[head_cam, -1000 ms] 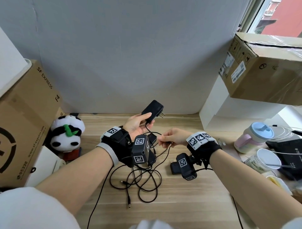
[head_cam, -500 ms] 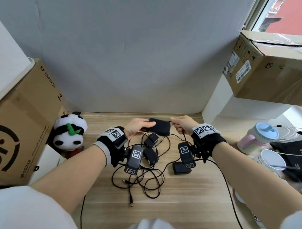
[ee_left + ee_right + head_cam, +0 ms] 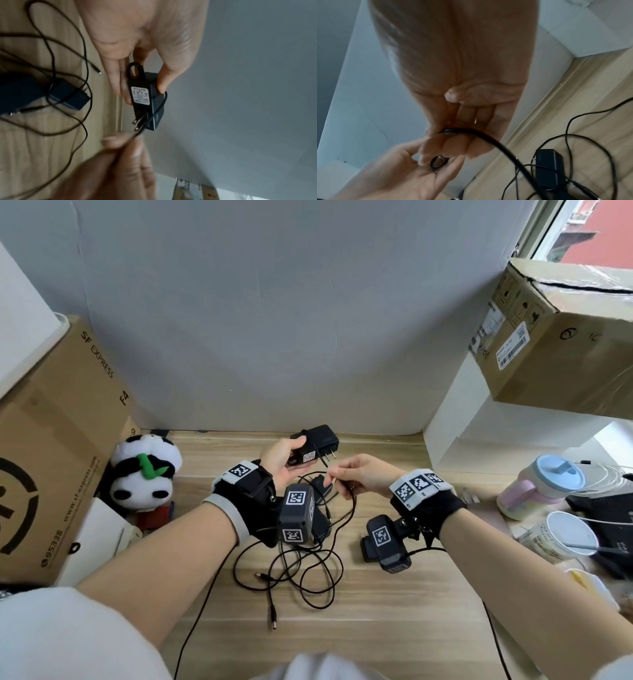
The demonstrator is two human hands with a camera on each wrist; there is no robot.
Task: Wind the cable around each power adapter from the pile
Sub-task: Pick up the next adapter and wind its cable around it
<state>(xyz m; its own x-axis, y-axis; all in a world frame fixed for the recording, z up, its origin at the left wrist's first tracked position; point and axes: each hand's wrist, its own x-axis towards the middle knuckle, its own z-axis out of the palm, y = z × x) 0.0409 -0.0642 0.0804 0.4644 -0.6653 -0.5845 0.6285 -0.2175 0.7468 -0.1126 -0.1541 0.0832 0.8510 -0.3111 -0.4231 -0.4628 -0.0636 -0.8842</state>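
My left hand (image 3: 282, 458) grips a black power adapter (image 3: 317, 445) above the wooden desk, its label and two prongs turned toward me. In the left wrist view the thumb and fingers clamp the adapter (image 3: 145, 97), and its thin black cable (image 3: 158, 108) crosses the body beside the prongs. My right hand (image 3: 356, 475) pinches that cable (image 3: 346, 486) just below the prongs. The cable (image 3: 496, 142) runs out of the pinching fingers in the right wrist view. A pile of adapters (image 3: 320, 491) and tangled black cables (image 3: 301, 573) lies on the desk under my wrists.
A cardboard box (image 3: 58, 446) and a plush panda (image 3: 145, 470) stand at the left. At the right are a white shelf with a cardboard box (image 3: 555, 337), a pink and blue cup (image 3: 537, 484) and a white mug (image 3: 561, 534). A grey wall closes the back.
The left hand has turned the adapter so its prongs face the right hand. The right hand has brought the cable across the body and down below the prongs.
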